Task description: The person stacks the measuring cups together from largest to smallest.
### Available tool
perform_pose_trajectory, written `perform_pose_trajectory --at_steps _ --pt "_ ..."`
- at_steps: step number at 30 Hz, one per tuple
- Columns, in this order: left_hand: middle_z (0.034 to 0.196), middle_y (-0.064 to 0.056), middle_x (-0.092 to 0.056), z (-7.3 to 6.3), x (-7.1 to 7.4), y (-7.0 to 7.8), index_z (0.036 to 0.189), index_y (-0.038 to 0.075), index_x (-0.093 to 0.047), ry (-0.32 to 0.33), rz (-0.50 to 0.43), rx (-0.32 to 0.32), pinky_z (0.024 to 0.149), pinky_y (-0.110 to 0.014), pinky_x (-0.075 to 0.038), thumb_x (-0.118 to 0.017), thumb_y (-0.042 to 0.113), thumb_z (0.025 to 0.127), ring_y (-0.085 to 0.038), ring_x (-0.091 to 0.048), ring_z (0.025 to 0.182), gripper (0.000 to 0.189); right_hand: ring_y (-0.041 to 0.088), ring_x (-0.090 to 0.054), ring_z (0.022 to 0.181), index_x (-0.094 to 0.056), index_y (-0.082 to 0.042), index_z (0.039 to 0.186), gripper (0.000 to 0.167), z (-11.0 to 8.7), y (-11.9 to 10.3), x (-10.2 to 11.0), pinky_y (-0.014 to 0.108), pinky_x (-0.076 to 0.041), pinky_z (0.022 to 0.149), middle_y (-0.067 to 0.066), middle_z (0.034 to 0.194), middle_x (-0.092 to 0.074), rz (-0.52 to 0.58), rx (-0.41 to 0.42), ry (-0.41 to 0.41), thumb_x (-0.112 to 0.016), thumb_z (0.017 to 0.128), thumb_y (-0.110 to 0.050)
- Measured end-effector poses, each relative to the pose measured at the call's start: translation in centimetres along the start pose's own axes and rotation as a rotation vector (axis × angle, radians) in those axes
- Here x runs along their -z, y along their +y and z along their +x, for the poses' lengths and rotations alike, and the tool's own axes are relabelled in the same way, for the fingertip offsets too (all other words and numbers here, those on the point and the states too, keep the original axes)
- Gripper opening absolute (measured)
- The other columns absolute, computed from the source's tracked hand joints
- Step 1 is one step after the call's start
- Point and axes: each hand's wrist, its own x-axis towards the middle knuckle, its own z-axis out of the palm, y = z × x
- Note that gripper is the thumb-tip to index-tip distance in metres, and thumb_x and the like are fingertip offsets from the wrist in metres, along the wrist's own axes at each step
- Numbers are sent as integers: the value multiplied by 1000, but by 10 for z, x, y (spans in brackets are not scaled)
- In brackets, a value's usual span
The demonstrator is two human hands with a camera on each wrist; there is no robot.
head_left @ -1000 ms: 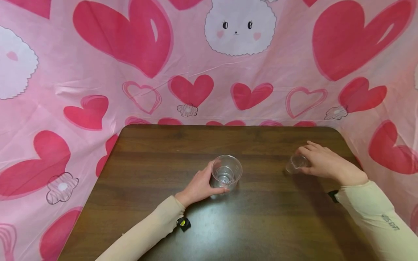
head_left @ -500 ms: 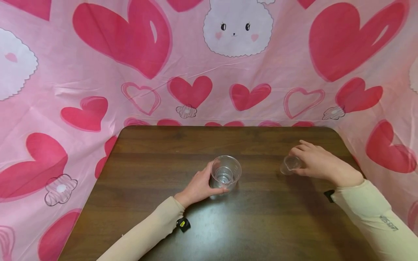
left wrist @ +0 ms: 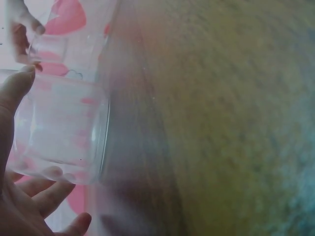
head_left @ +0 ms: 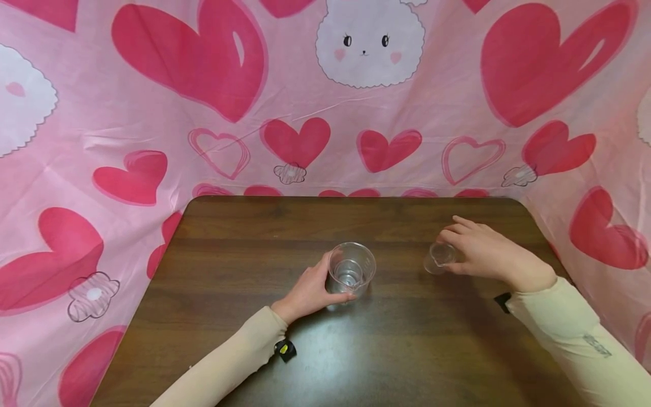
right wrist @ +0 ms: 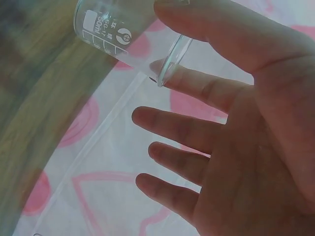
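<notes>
My left hand (head_left: pixel 305 291) grips a wide, clear cup (head_left: pixel 365 267) near the middle of the table, thumb on the near side and fingers on the far side. In the left wrist view this cup (left wrist: pixel 64 128) looks see-through, with faint rings. To the right, my right hand (head_left: pixel 475 249) pinches a small glass beaker (head_left: pixel 436 261) near its rim between thumb and index finger. White print and graduation lines mark the beaker (right wrist: pixel 110 32) in the right wrist view; its other three fingers are spread apart from it.
Both hands work over a dark wooden table (head_left: pixel 244 243) with rounded far corners. Behind and at the sides hangs a pink cloth (head_left: pixel 305 102) printed with hearts. A black strap (head_left: pixel 286 350) sits at the left wrist.
My right hand has moved left with the small beaker, closer to the wide cup. The left hand and its cup have stayed in place.
</notes>
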Motion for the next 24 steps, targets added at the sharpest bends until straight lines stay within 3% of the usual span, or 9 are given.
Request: perform_pose_trajectory --at_steps 24 --pt "152 -2 -53 1 1 0 159 19 -31 -14 -27 12 112 -46 -44 -88 53 80 -20 -55 135 103 55 -47 137 -68 -12 111 41 33 -35 20 70 -40 105 14 120 -69 -50 64 -37 -90 79 -26"
